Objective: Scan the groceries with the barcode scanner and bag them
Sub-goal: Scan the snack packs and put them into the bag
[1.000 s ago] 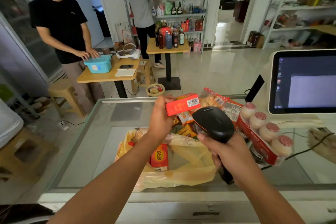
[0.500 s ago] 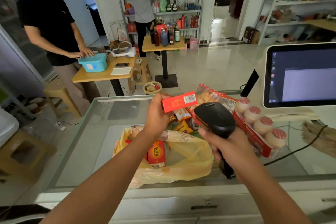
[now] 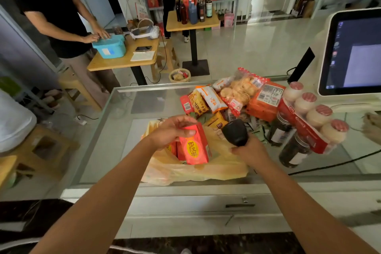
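Your two arms, bare throughout

Your left hand and right hand are bare, and so are your left forearm and right forearm: uncovered along the whole length in view, slim and smooth, narrowing to the wrists. Your left thumbnail is short and plain. A thin pale cord curves along the bottom edge under your left arm; whether you wear it is unclear.

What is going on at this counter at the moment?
A person is bagging groceries at a glass counter. The left hand grips a red box by its top at the mouth of the yellow bag, where another red pack lies. The right hand holds the black barcode scanner. Snack packets, dark jars and a bottle pack are piled close by.
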Available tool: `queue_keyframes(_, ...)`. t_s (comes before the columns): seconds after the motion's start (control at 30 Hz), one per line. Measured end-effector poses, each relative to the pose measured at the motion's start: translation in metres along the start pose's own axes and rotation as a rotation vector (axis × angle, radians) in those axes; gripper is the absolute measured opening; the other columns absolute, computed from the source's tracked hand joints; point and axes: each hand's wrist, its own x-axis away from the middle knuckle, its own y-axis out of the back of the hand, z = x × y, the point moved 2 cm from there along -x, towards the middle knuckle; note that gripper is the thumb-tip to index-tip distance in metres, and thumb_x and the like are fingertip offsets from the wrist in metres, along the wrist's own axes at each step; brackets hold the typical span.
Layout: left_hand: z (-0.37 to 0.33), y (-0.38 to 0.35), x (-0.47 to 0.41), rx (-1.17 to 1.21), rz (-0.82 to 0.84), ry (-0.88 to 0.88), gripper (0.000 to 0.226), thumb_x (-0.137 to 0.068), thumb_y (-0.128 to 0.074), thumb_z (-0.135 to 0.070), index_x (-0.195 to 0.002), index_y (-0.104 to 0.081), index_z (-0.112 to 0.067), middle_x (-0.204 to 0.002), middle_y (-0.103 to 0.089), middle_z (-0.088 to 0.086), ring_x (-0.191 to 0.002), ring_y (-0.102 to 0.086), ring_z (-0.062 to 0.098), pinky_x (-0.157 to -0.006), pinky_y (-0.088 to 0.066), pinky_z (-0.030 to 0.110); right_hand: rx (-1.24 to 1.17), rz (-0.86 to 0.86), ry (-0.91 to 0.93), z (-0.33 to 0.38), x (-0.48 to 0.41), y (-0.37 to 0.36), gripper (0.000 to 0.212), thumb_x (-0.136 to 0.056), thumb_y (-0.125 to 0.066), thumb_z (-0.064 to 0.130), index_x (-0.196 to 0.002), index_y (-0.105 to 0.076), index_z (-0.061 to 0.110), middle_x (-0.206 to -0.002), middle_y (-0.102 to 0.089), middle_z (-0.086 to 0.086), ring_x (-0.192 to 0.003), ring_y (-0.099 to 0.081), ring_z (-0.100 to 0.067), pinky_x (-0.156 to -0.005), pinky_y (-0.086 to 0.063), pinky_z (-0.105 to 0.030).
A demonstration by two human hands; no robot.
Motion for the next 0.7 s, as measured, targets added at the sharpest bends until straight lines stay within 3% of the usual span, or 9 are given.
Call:
queue_keyframes(0.13,0.010,-0.011,-0.013,-0.103,0.169,0.177,0.023,-0.095,-0.064,-0.019,-0.117,-0.067,-0.025,-0.113,-0.070,0.002,-0.106,-0.067,0.019,-0.090,-0.055,0.035,-0.157,-0.194,0.044,-0.001,-0.004,0.004,0.051,-0.076,-0.077,0.008,-0.123,-0.059,0.015,-0.111,-0.067,-0.007,-0.107,-0.060,-0.029,-0.088,-0.044,-0.035)
queue_keyframes(0.27,0.025,-0.017,-0.035,-0.227,0.279,0.347,0.033,-0.097,-0.062,-0.032,-0.125,-0.062,-0.014,-0.117,-0.070,0.003,-0.121,-0.061,0.028,-0.103,-0.049,0.047,-0.328,-0.272,0.093,0.009,-0.003,0.016,0.051,-0.076,-0.078,0.009,-0.123,-0.058,0.015,-0.100,-0.059,0.002,-0.099,-0.055,-0.020,-0.086,-0.041,-0.032)
queue_keyframes(0.33,0.028,-0.021,-0.047,-0.237,0.231,0.335,0.035,-0.098,-0.060,-0.030,-0.128,-0.061,-0.011,-0.116,-0.071,0.005,-0.116,-0.063,0.027,-0.101,-0.051,0.048,-0.327,-0.238,0.091,0.010,-0.001,0.019,0.051,-0.077,-0.078,0.009,-0.123,-0.057,0.016,-0.100,-0.058,0.003,-0.098,-0.054,-0.018,-0.087,-0.042,-0.033)
queue_keyframes(0.43,0.028,-0.027,-0.061,-0.233,0.027,0.216,0.029,-0.102,-0.054,-0.025,-0.124,-0.062,-0.008,-0.111,-0.068,0.008,-0.106,-0.066,0.026,-0.097,-0.053,0.045,-0.322,-0.184,0.084,0.004,0.004,0.019,0.045,-0.078,-0.077,0.007,-0.114,-0.056,0.022,-0.095,-0.056,0.006,-0.095,-0.051,-0.015,-0.086,-0.040,-0.032)
queue_keyframes(0.5,0.031,-0.029,-0.065,-0.406,-0.034,0.142,0.032,-0.105,-0.047,-0.028,-0.131,-0.058,-0.013,-0.125,-0.061,0.006,-0.119,-0.059,0.026,-0.102,-0.048,0.042,-0.317,-0.146,0.071,-0.003,0.005,0.014,0.043,-0.077,-0.077,0.005,-0.112,-0.057,0.021,-0.096,-0.058,0.004,-0.095,-0.052,-0.017,-0.085,-0.041,-0.033)
queue_keyframes(0.57,0.039,-0.032,-0.065,-0.728,-0.021,0.072,0.038,-0.107,-0.038,-0.037,-0.139,-0.052,-0.022,-0.134,-0.053,0.001,-0.128,-0.049,0.025,-0.109,-0.040,0.042,-0.295,-0.139,0.059,-0.009,0.005,0.007,0.043,-0.074,-0.078,0.003,-0.110,-0.059,0.019,-0.098,-0.061,0.001,-0.098,-0.056,-0.021,-0.088,-0.045,-0.037)
queue_keyframes(0.63,0.054,-0.031,-0.062,-1.032,-0.057,-0.001,0.044,-0.106,-0.031,-0.045,-0.140,-0.047,-0.023,-0.142,-0.049,0.011,-0.133,-0.045,0.034,-0.110,-0.036,0.048,-0.281,-0.150,0.046,-0.015,0.004,0.002,0.044,-0.072,-0.078,0.003,-0.110,-0.062,0.018,-0.097,-0.065,0.001,-0.099,-0.060,-0.024,-0.090,-0.049,-0.042)
queue_keyframes(0.7,0.064,-0.029,-0.058,-1.167,-0.102,0.058,0.049,-0.104,-0.030,-0.050,-0.142,-0.044,-0.021,-0.148,-0.041,0.018,-0.133,-0.044,0.038,-0.109,-0.037,0.050,-0.273,-0.153,0.032,-0.019,0.003,0.000,0.044,-0.071,-0.079,0.004,-0.110,-0.064,0.016,-0.095,-0.068,0.000,-0.098,-0.063,-0.026,-0.090,-0.051,-0.045)
